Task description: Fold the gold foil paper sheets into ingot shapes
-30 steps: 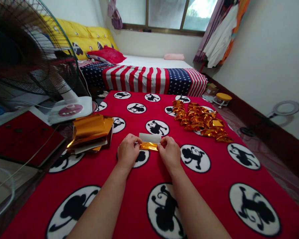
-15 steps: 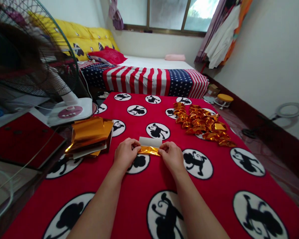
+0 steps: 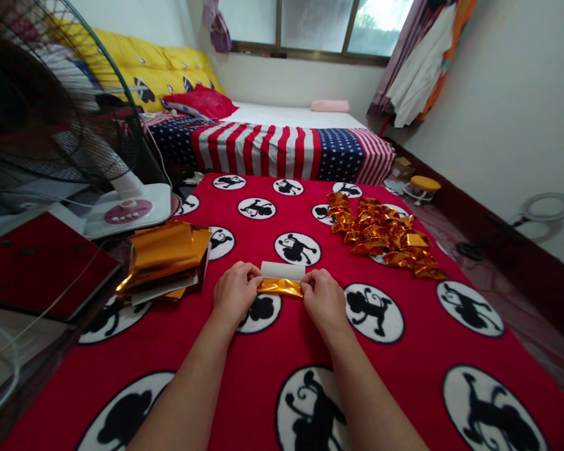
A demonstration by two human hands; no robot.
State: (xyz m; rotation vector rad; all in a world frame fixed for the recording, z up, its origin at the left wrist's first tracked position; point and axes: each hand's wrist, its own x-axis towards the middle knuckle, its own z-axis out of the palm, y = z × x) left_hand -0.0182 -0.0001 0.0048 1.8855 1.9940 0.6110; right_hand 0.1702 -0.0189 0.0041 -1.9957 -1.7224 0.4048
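Observation:
A sheet of gold foil paper [image 3: 281, 287] lies in front of me, its near part folded over into a shiny gold strip and its pale back showing on the far side. My left hand [image 3: 236, 289] pinches the left end of the folded strip between thumb and fingers. At the right end, my right hand [image 3: 323, 294] grips it the same way. Left of my hands sits a loose stack of gold foil sheets [image 3: 164, 254]. Several folded gold foil pieces [image 3: 380, 232] stand in rows to the far right.
Under everything spreads a red cloth [image 3: 244, 394] with monkey prints in white ovals. A fan [image 3: 126, 207] stands at the left, close to a dark red box [image 3: 42, 263]. Beyond the cloth is a bed [image 3: 272, 147]; a yellow stool [image 3: 425, 183] is at the right.
The hands stay at both ends of the foil strip, nearly still. The pale back of the sheet shows slightly less. The whole view has shifted a little.

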